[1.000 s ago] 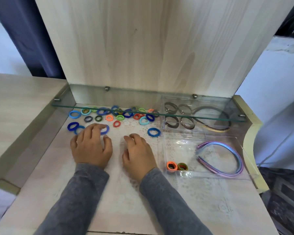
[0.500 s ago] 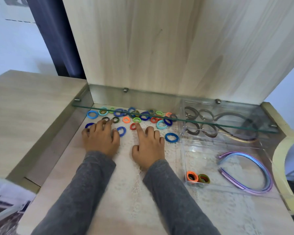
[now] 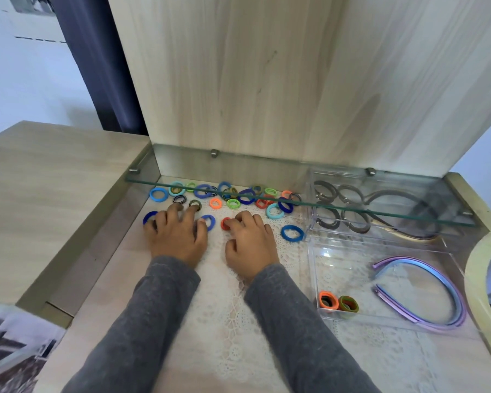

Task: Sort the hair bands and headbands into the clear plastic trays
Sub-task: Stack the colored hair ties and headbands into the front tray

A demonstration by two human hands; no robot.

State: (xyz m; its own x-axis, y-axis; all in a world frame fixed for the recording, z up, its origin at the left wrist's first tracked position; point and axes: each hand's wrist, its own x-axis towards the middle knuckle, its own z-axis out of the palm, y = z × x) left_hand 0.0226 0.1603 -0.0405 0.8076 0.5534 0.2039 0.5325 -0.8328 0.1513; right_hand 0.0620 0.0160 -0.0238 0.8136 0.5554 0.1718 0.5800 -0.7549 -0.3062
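Note:
Several coloured hair bands [image 3: 247, 196] lie loose on the lace mat under a glass shelf. My left hand [image 3: 176, 236] rests flat with spread fingers; its fingertips touch two dark bands [image 3: 194, 204], and blue bands [image 3: 209, 221] lie at its thumb and little finger. My right hand [image 3: 251, 242] has its fingers curled, the index hooked over a red hair band [image 3: 225, 223], the thumb apart. One blue band [image 3: 292, 233] lies to its right. The near clear tray [image 3: 315, 279] holds an orange band [image 3: 328, 300], a green-brown band [image 3: 348, 304] and purple-blue headbands [image 3: 448, 290]. The far clear tray [image 3: 312, 222] holds dark bands and a dark headband.
The glass shelf [image 3: 338, 209] hangs low over the loose bands and the far tray. A wooden panel [image 3: 267, 80] rises behind. A raised wooden surface [image 3: 54, 194] borders the left side, and a curved cream edge [image 3: 476, 285] the right.
Both hands slid forward among the loose bands. My right index finger reached the red band, then curled and drew it a little toward me. The camera also turned left and tilted up.

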